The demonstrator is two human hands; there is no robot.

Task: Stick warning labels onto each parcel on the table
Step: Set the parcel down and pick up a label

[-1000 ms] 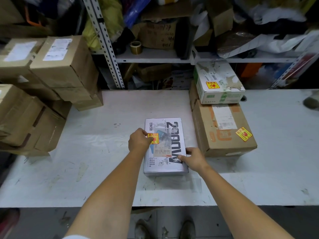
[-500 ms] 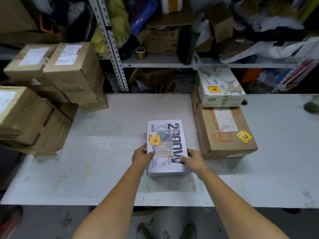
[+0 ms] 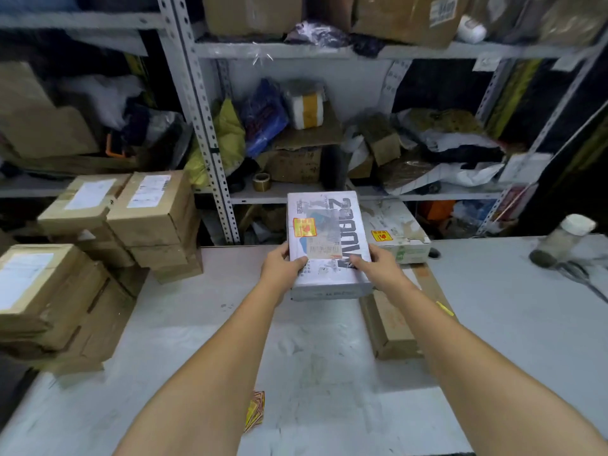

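Near edge: a small stack of red-and-yellow warning labels point(image 3: 255, 411) lies flat on the white desk point(image 3: 510, 324), partly hidden by the left forearm.

Mid-desk: both hands hold the grey printed parcel point(image 3: 329, 245) above the desk, face up. The left hand point(image 3: 279, 269) grips its left edge, thumb on the top face. The right hand point(image 3: 378, 266) grips its right edge the same way. One warning label point(image 3: 304, 227) is stuck on the parcel's upper left area, above a shipping slip.

Below the right forearm a brown carton point(image 3: 391, 327) rests on the desk. Behind the parcel sits a white box point(image 3: 394, 232) bearing a yellow sticker point(image 3: 381, 235).

Left side: stacked brown cartons point(image 3: 82, 274) with white slips.

Far right: a blurred jar point(image 3: 559, 240).

Rear: metal shelving point(image 3: 296, 192) with clutter and a tape roll point(image 3: 261, 182).
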